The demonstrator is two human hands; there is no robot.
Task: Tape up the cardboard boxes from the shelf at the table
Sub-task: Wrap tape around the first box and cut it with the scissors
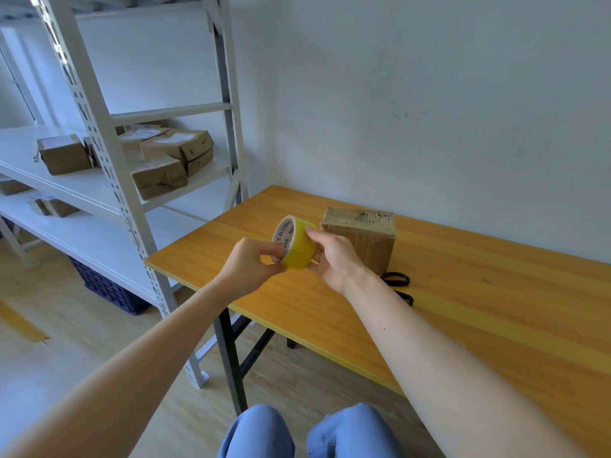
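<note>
Scissors (395, 278) blades hidden behind r. forearm (413, 325); tape (299, 246) print partly covered.

**Colours at a glance**

Tape roll (299, 247): bright yellow, white core w/ black print. Box (367, 239): brown cardboard, ribbed torn patch on top. Table (479, 319): orange-yellow wood grain, yellow edge, black legs. Scissors (396, 280): 2 black handle loops. Shelf (99, 133): white-grey metal. Shelf boxes (178, 148): brown w/ white labels. Crate (109, 289): dark blue, grid pattern. Floor (82, 328): pale wood. Trousers (258, 434): light blue. Wall (429, 94): off-white.
</note>
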